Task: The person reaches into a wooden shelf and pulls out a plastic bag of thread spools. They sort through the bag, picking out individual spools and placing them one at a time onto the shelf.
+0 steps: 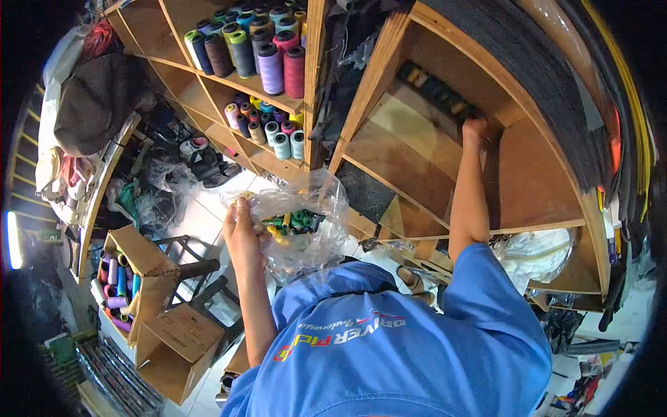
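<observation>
The bare left hand [241, 226] was held up on a bent arm, fingers pinched shut — the bare right hand [474, 129] reached far forward.

A sewing-supply workshop is showing: wooden shelves [410, 160] are holding rows of thread cones [271, 66], and a box [149, 263] is brimming with more.

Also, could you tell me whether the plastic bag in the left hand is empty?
Not empty: through the clear plastic bag, held by the left hand, green and yellow thread spools show.
</observation>
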Demonstrator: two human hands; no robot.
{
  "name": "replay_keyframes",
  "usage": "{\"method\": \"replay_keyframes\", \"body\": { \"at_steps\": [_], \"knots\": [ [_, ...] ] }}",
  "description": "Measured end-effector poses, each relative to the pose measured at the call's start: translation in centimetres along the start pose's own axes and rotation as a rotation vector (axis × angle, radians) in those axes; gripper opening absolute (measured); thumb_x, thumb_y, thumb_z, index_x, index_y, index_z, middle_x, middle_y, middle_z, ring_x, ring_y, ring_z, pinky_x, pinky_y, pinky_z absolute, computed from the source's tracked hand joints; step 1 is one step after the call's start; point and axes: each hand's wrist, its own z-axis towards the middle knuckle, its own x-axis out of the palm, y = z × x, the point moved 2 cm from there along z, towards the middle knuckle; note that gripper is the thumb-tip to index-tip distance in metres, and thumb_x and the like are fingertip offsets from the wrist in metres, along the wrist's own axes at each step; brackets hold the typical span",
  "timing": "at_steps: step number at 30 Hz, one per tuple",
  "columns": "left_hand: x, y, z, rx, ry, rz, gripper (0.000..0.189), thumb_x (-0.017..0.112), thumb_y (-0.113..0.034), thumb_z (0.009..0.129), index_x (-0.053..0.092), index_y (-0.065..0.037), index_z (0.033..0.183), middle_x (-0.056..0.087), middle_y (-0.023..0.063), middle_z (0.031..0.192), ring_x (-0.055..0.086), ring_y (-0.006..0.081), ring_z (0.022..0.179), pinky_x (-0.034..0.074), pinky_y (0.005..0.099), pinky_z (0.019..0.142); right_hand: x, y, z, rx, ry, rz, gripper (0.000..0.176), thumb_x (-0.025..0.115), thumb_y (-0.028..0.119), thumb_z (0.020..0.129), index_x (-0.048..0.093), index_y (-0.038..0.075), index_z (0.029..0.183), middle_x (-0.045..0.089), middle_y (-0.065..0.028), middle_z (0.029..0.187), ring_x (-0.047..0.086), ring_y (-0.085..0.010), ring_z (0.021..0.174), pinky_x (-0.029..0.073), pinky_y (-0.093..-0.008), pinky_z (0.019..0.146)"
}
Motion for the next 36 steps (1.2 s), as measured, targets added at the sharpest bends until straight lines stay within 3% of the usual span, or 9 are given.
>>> {"method": "replay_keyframes", "body": {
  "at_steps": [11,14,18,20,22,28,29,31,36],
  "knots": [
    [-0.8,0.6,0.4,-0.009,-0.043,0.012,0.034,0.052,-0.037,0.092,0.058,-0.004,0.099,0.058,0.0011,0.082,0.051,0.0074,0.067,0.039,0.0205,0.054,1.5,-1.3,-0.3,0.198,-0.017,0.053,0.046,0.065,0.018,0.075,0.053,-0.003,0.114,0.056,-0.0226,0.116,0.054,-0.0354,0.11,0.044,-0.0456,0.092],
    [-0.9,0.7,0.4,-0.011,-0.037,-0.005,0.034,0.052,-0.037,0.092,0.058,-0.004,0.099,0.058,0.0013,0.084,0.051,0.008,0.069,0.04,0.0205,0.056,-2.5,1.6,-2.1,0.01,-0.04,-0.086,0.046,0.065,0.017,0.076,0.052,-0.003,0.116,0.057,-0.0223,0.115,0.055,-0.0352,0.108,0.045,-0.0446,0.09],
    [-1.2,0.1,0.0,-0.038,-0.041,0.003,0.033,0.051,-0.036,0.093,0.058,-0.005,0.1,0.056,0.0,0.081,0.048,0.0071,0.064,0.038,0.0202,0.052,-5.9,3.9,-5.5,0.05,-0.098,0.314,0.042,0.063,0.017,0.082,0.053,-0.006,0.115,0.06,-0.021,0.109,0.061,-0.0302,0.096,0.046,-0.0382,0.085],
    [-1.0,-0.1,0.2,-0.026,-0.098,0.039,0.032,0.049,-0.036,0.094,0.057,-0.005,0.096,0.051,-0.0017,0.072,0.041,0.0051,0.053,0.033,0.0202,0.044,-10.2,9.1,-11.1,0.291,0.203,1.132,0.036,0.06,0.018,0.086,0.054,-0.006,0.112,0.061,-0.0199,0.108,0.062,-0.0247,0.095,0.047,-0.0326,0.083],
    [-0.9,-0.4,0.2,-0.044,-0.041,0.023,0.031,0.047,-0.035,0.094,0.056,-0.005,0.093,0.05,-0.0016,0.072,0.041,0.0054,0.053,0.034,0.0207,0.045,-10.1,11.0,-14.6,-0.054,1.023,1.471,0.032,0.056,0.019,0.089,0.056,-0.007,0.108,0.061,-0.0183,0.107,0.063,-0.0223,0.093,0.05,-0.0308,0.079],
    [-0.4,-0.8,0.2,0.043,-0.016,0.044,0.03,0.046,-0.034,0.095,0.055,-0.006,0.088,0.047,-0.0032,0.068,0.04,0.0044,0.052,0.033,0.0218,0.045,-7.6,20.6,-35.4,-0.501,2.054,0.824,0.041,0.049,0.012,0.092,0.043,-0.002,0.13,0.057,-0.0156,0.119,0.056,-0.0216,0.109,0.048,-0.0318,0.089],
    [-0.3,-1.1,0.0,0.03,-0.005,0.064,0.03,0.046,-0.034,0.095,0.055,-0.006,0.089,0.047,-0.0034,0.068,0.04,0.0043,0.053,0.033,0.0218,0.046,-5.7,22.1,-38.1,-1.017,1.765,0.501,0.045,0.055,0.009,0.086,0.043,0.0,0.129,0.057,-0.0154,0.118,0.059,-0.0234,0.103,0.048,-0.0331,0.085],
    [0.0,-1.9,-0.7,0.007,0.012,0.1,0.03,0.046,-0.034,0.095,0.055,-0.006,0.089,0.047,-0.004,0.068,0.04,0.0042,0.053,0.033,0.0218,0.046,-2.7,22.1,-42.5,-1.251,1.174,0.478,0.027,0.052,0.011,0.082,0.057,-0.003,0.105,0.062,-0.0231,0.095,0.064,-0.031,0.087,0.052,-0.0368,0.074],
    [-0.4,-0.9,-0.6,0.051,0.035,0.003,0.03,0.048,-0.036,0.094,0.055,-0.007,0.091,0.047,-0.0031,0.063,0.041,0.0048,0.047,0.031,0.0202,0.04,1.4,22.1,-46.1,-1.386,1.063,0.107,0.023,0.053,0.012,0.08,0.061,-0.003,0.096,0.063,-0.0213,0.092,0.065,-0.0327,0.08,0.053,-0.0406,0.067]
  ]
}}
